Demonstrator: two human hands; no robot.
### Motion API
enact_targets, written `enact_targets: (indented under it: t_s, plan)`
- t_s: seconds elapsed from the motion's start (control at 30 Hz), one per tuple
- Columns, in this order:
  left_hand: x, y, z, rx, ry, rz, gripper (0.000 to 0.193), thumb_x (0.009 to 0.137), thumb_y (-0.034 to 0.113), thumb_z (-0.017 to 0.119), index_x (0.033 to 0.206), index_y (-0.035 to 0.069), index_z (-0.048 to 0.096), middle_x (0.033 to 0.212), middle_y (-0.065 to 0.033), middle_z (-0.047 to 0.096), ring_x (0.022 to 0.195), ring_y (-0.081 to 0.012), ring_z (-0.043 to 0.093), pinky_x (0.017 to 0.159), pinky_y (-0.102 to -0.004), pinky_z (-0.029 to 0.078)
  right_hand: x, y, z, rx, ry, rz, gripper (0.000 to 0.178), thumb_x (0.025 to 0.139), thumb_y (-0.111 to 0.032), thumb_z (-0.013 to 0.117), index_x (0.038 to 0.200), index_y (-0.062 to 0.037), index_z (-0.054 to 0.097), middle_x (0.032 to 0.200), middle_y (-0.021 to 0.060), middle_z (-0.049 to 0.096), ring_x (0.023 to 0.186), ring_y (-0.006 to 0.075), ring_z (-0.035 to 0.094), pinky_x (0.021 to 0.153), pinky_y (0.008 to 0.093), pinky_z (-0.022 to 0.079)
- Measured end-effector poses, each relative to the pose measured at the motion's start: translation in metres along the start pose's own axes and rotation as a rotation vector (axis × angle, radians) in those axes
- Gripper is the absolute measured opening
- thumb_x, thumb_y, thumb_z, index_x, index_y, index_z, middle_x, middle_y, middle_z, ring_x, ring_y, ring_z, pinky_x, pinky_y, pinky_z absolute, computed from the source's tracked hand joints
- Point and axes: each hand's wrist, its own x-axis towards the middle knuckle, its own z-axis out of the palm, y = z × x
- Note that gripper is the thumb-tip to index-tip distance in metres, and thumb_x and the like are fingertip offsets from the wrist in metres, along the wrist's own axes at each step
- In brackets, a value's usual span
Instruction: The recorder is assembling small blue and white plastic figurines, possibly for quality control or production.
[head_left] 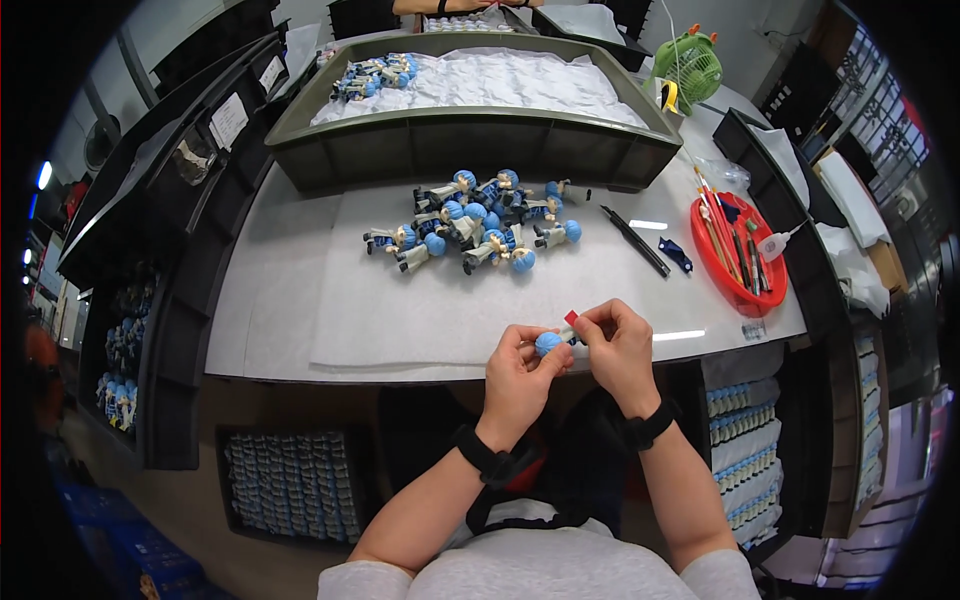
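Observation:
Close to the table's front edge, my left hand (518,378) is closed around a small figurine (547,343) with round blue hair. My right hand (622,355) pinches a small flat red piece (571,317) against the figurine's body. What the red piece is made of I cannot make out, and my fingers hide much of the figurine. Farther back on the white sheet lies a loose heap of similar blue-haired figurines (468,228), some lying across each other.
Behind the heap stands a large grey-green bin (480,150) lined with white sheeting, with figurines at its left. To the right are a black pen (637,242), a dark blue piece (675,254) and a red tray (715,262) of brushes. Stocked bins (365,480) flank my legs.

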Motion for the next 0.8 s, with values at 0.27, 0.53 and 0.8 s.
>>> enact_targets:
  t_s: [0.27,0.53,0.8]
  plan:
    - [-0.0004,-0.0013,0.0002,0.048,0.007,0.020,0.021,0.083,0.003,0.061,0.096,-0.003,0.046,0.083,-0.0108,0.061,0.073,-0.0120,0.062,0.066,-0.0222,0.052,-0.0001,0.0003,0.0023,0.002,0.011,-0.014,0.009,0.075,-0.004,0.064,0.073,0.0035,0.059,0.061,0.0106,0.060,0.054,0.0143,0.057,0.051,0.0259,0.044]
    - [0.0017,-0.0007,-0.0001,0.031,0.006,0.022,0.021,0.082,0.002,0.061,0.096,-0.003,0.046,0.083,-0.0111,0.061,0.073,-0.0121,0.062,0.066,-0.0227,0.052,-0.0037,-0.0032,0.0034,-0.024,0.026,-0.031,0.007,0.075,-0.002,0.063,0.073,0.0034,0.058,0.062,0.0123,0.060,0.053,0.0162,0.057,0.050,0.0268,0.044]
    - [0.0009,-0.0007,0.0002,0.045,0.017,0.023,0.020,0.082,0.001,0.061,0.095,-0.004,0.046,0.082,-0.0110,0.061,0.073,-0.0122,0.062,0.065,-0.0228,0.053,-0.0051,0.0019,0.0050,-0.020,0.057,-0.089,0.009,0.074,-0.002,0.063,0.071,0.0031,0.057,0.062,0.0125,0.060,0.053,0.0173,0.057,0.050,0.0276,0.044]
